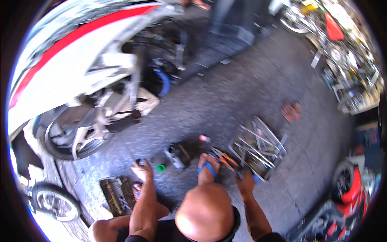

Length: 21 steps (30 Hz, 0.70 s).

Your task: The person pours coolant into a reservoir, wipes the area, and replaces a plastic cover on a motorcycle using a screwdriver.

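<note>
My left hand (142, 172) is closed around a small dark round part (140, 161), low over the floor. Beside it lie a green cap (161, 167) and a dark grey block-shaped part (177, 156) with a round opening. My right hand (245, 183) is closed at the near left corner of a metal tray (264, 178) of long silver tools (258, 151). Something dark shows at its fingertips, too blurred to name. Pliers with orange handles (226, 159) lie between that hand and my foot in a blue sandal (208, 167).
A white and red motorcycle (68, 56) stands at the upper left, its wheel (76, 139) toward me. An open brown box (117, 196) sits left of my leg. Reddish cloth (291, 111) lies beyond the tray. More motorcycle parts (342, 60) and a red machine (354, 189) line the right.
</note>
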Each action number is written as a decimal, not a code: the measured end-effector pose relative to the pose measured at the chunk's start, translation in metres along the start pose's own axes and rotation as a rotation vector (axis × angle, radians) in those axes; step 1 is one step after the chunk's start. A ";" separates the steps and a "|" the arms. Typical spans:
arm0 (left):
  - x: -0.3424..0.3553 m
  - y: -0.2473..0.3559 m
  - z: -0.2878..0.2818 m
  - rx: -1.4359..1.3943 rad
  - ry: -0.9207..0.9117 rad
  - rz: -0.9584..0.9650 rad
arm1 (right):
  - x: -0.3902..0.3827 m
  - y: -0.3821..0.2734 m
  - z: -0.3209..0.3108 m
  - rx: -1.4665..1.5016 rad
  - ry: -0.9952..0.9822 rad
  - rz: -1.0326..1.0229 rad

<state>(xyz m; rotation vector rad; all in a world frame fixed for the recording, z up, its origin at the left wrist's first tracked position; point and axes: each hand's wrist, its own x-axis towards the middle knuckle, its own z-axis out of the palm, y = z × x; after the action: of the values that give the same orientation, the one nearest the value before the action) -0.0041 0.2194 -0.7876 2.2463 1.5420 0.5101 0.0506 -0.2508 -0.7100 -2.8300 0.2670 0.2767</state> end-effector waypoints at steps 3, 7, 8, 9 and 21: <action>-0.007 0.043 -0.017 -0.105 -0.039 -0.047 | 0.000 0.011 0.019 0.137 0.064 -0.025; 0.000 0.079 -0.052 -0.281 -0.032 -0.050 | 0.005 -0.012 -0.005 0.176 -0.113 -0.136; 0.003 0.085 -0.057 -0.332 0.024 -0.051 | 0.008 -0.022 -0.017 0.220 -0.146 -0.217; 0.003 0.096 -0.061 -0.384 0.077 -0.012 | 0.014 -0.040 -0.037 0.349 -0.175 -0.247; -0.031 0.231 -0.194 -1.296 -0.463 0.181 | 0.021 -0.328 -0.191 0.905 -0.347 -0.858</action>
<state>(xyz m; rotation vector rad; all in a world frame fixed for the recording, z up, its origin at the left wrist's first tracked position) 0.0765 0.1314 -0.5086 1.2976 0.4572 0.6880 0.1701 -0.0017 -0.4491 -1.7394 -0.7026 0.3250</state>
